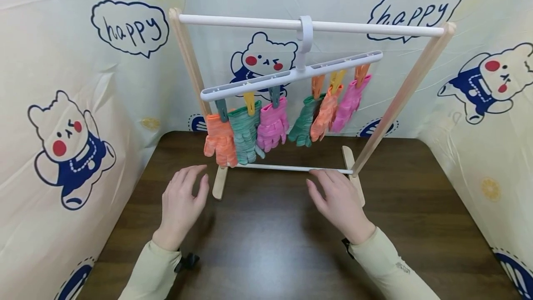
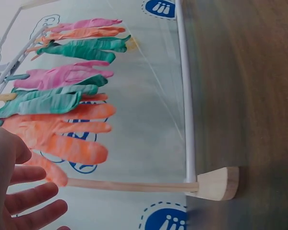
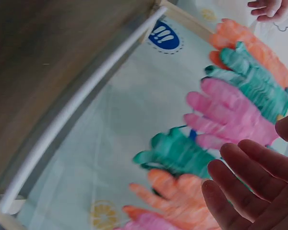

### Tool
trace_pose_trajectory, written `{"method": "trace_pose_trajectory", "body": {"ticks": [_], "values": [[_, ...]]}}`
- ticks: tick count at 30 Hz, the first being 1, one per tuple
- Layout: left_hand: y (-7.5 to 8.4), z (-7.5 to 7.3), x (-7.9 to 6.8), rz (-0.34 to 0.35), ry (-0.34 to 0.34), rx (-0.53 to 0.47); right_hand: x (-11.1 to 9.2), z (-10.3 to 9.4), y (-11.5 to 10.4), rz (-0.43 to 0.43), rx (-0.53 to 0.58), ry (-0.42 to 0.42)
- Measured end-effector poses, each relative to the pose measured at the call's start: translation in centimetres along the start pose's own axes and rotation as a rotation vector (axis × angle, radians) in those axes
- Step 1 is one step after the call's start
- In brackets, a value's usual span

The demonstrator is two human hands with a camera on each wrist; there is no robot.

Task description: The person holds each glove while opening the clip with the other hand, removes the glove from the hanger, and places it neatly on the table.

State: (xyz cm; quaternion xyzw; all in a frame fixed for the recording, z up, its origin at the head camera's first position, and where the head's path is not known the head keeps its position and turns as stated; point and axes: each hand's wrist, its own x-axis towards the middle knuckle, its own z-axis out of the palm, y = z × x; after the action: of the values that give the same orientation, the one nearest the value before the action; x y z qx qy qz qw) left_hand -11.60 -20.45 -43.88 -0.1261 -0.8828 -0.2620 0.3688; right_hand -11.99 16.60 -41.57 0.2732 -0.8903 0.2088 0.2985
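Note:
A pale grey hanger [image 1: 250, 82] hangs tilted from the white top rod [image 1: 254, 22] of a wooden stand. Clothespins hold an orange glove [image 1: 220, 140], a green glove [image 1: 245, 133] and a pink glove [image 1: 272, 126] on its left half. Another green glove [image 1: 304, 124], orange glove [image 1: 325, 115] and pink glove [image 1: 351, 103] hang from the right half. My left hand [image 1: 181, 203] is in front of the stand's left foot, fingers relaxed, nearest the left orange glove. Opposite it, my right hand [image 1: 339, 200] hovers before the lower rod with loose, empty fingers [image 3: 245, 177].
The stand's left foot [image 1: 220, 183] and right foot [image 1: 353, 175] rest on a dark wooden table [image 1: 266, 244], joined by a thin white lower rod [image 1: 283, 167]. Printed cloth [image 1: 125, 87] with bears and "happy" bubbles encloses the back and sides.

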Motion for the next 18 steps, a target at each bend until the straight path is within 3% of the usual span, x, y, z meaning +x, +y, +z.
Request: {"method": "trace_pose_trajectory", "body": {"ticks": [18], "values": [[0.6,-0.5,3.1,-0.031,0.058,-0.051,5.5,-0.9,-3.4,-0.118,0.049,-0.014]]}}
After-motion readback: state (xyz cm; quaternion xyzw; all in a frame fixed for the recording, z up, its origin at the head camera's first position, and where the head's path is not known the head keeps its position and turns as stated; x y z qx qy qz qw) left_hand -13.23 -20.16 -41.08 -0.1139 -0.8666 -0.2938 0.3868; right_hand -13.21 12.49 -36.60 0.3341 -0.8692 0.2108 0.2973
